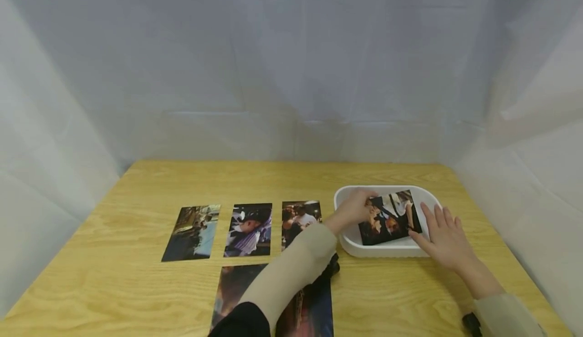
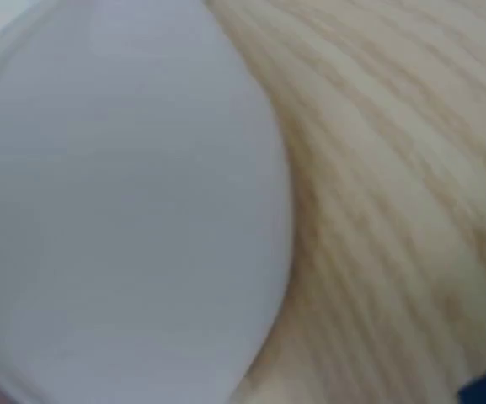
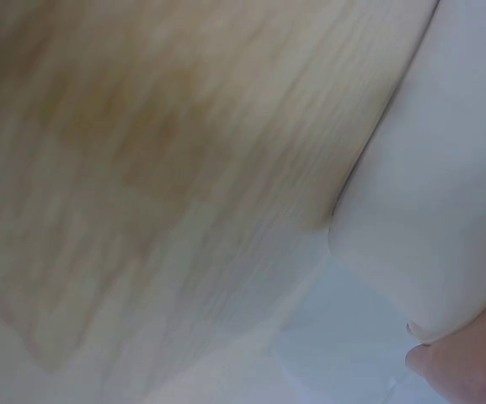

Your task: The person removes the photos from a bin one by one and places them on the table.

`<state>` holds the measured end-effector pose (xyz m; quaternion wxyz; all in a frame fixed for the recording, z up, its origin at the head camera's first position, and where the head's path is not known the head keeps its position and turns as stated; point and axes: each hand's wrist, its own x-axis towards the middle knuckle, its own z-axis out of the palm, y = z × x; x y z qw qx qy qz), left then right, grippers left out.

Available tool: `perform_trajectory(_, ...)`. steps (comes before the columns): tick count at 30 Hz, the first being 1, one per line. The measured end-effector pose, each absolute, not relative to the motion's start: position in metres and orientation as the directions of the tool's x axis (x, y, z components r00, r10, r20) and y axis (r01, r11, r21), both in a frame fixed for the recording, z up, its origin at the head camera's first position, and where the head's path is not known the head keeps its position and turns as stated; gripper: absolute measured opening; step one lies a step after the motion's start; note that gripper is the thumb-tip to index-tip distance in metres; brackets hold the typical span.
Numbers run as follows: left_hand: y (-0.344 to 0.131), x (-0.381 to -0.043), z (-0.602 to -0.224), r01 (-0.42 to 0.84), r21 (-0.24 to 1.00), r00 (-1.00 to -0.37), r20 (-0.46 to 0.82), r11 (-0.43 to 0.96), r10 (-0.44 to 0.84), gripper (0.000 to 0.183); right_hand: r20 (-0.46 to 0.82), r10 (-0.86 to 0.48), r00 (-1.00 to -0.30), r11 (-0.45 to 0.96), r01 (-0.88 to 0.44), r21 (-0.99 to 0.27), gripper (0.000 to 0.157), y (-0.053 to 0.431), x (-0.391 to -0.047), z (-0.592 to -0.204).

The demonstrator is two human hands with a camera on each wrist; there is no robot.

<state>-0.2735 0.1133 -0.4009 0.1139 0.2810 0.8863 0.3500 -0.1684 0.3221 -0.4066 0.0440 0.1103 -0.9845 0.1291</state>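
A printed photo (image 1: 390, 220) lies tilted over the white oval tray (image 1: 347, 244), overlapping its inside in the head view. My left hand (image 1: 352, 209) pinches the photo along its left side, the thumb and fingers partly hidden. On the other side, my right hand (image 1: 444, 238) spreads its straight fingers over the tray's right rim, with the thumb at the photo's lower right corner. Close up in the left wrist view stands the tray's outer wall (image 2: 141, 202). A fingertip (image 3: 470, 362) shows beside the tray wall (image 3: 436, 185) in the right wrist view.
Three photos stand in a row left of the tray: a street scene (image 1: 193, 233), a purple-toned one (image 1: 248, 229) and one with a white shirt (image 1: 302, 218). A larger print (image 1: 319, 306) lies at the front, partly under my left forearm. White sheeting (image 1: 291, 74) encloses the wooden table.
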Motion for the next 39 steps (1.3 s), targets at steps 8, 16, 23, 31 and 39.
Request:
perform_trajectory(8,0.076,-0.268,-0.377,0.248,0.836,-0.931,0.067,0.489,0.358,0.035,0.119,-0.208,-0.971,0.942,-0.232,-0.244,0.077,0.320,-0.170,-0.408)
perform_trajectory(16,0.014,-0.256,-0.362,-0.099,0.987,-0.949,-0.131,0.123,0.286,0.029,0.123,-0.223,-0.967,0.930,-0.248,-0.270,0.076,0.314,-0.172,-0.412)
perform_trajectory(23,-0.061,-0.225,-0.357,-0.255,0.966,-0.894,-0.252,0.043,0.369,0.020,0.111,-0.215,-0.970,0.932,-0.238,-0.274,0.076,0.314,-0.172,-0.412)
perform_trajectory(31,-0.151,-0.172,-0.365,-0.264,0.964,-0.905,-0.261,0.037,0.336,0.012,0.144,-0.224,-0.964,0.929,-0.256,-0.268,0.075,0.317,-0.172,-0.412)
perform_trajectory(39,-0.234,-0.126,-0.369,-0.301,0.952,-0.856,-0.298,0.063,0.423,0.014,0.158,-0.229,-0.961,0.922,-0.266,-0.283,0.075,0.326,-0.171,-0.408)
